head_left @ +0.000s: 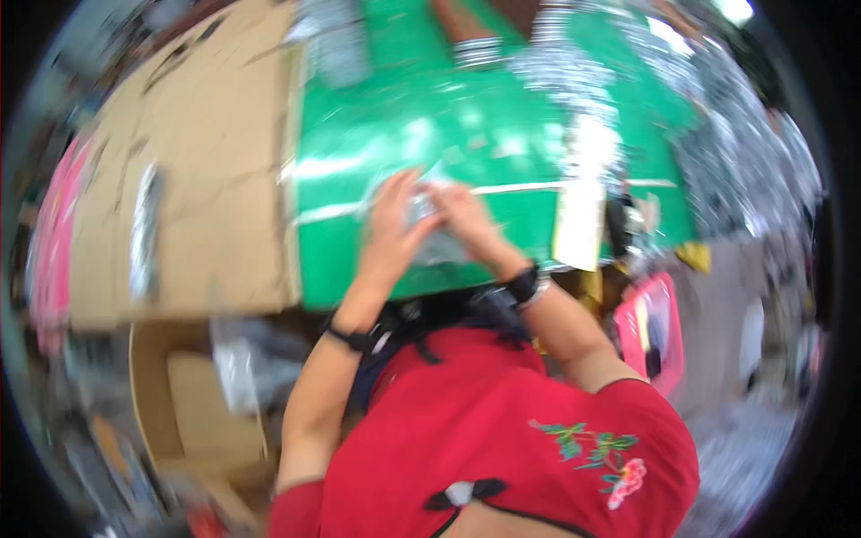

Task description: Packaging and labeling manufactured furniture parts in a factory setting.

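Both hands meet over the green tabletop (341, 260), close to its front edge. My left hand (387, 224) and my right hand (465, 218) have their fingertips drawn together on a clear plastic bag (439, 248). Its lower part lies flat on the green surface below the fingers. Motion blur and glare hide what the bag contains. A dark band circles each wrist.
Flat cardboard (206, 134) covers the left side, with a narrow silvery packet (144, 233) on it. Shiny clear packets (726, 134) heap at right, above a pink basket (673, 314). Below left stands a cardboard box (148, 394). Another person's forearm (462, 22) reaches in from the far side.
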The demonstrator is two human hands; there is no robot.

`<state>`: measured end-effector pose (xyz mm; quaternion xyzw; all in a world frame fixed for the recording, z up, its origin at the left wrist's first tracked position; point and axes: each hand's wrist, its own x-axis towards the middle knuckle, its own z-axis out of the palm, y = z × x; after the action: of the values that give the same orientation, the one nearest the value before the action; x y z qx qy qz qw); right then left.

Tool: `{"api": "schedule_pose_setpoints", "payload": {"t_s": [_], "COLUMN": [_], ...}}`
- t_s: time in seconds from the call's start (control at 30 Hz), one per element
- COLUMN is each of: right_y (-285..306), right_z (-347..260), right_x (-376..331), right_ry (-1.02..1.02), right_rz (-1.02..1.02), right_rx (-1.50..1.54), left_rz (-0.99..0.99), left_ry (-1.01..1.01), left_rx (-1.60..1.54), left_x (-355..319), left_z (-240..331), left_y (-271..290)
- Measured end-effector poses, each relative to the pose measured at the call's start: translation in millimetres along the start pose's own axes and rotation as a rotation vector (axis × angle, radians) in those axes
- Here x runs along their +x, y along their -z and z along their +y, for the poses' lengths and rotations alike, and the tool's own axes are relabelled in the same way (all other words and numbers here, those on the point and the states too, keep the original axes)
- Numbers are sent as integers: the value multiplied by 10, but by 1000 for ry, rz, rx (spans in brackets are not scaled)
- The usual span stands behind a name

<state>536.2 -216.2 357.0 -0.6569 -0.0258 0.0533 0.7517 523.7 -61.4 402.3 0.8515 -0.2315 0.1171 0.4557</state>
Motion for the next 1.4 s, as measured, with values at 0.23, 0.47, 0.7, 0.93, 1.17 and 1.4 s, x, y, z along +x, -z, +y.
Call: {"api": "schedule_pose_setpoints", "payload": {"t_s": [0.23,0.47,0.7,0.93,1.17,1.4], "right_y": [152,177,325,655,195,634], "right_z": [216,228,140,-131,-243,-1530], "right_x": [152,140,248,251,-120,89], "right_ry": [31,148,191,190,598,87], "right_rz": [171,183,141,347,-148,-278], "right_rx": [-203,-466,-600,-1089,-1260,-983], "left_rz": [42,-128,-333,-221,-164,-169], "left_ry": [117,136,-130,-23,95,213], "left_rx": [115,561,263,543,633,613], "left_x": [-631,-738,-5,-539,-708,-763], "left_z": [-357,-85,-152,-335,-250,-235], "left_y": [415,743,268,130,24,81]}}
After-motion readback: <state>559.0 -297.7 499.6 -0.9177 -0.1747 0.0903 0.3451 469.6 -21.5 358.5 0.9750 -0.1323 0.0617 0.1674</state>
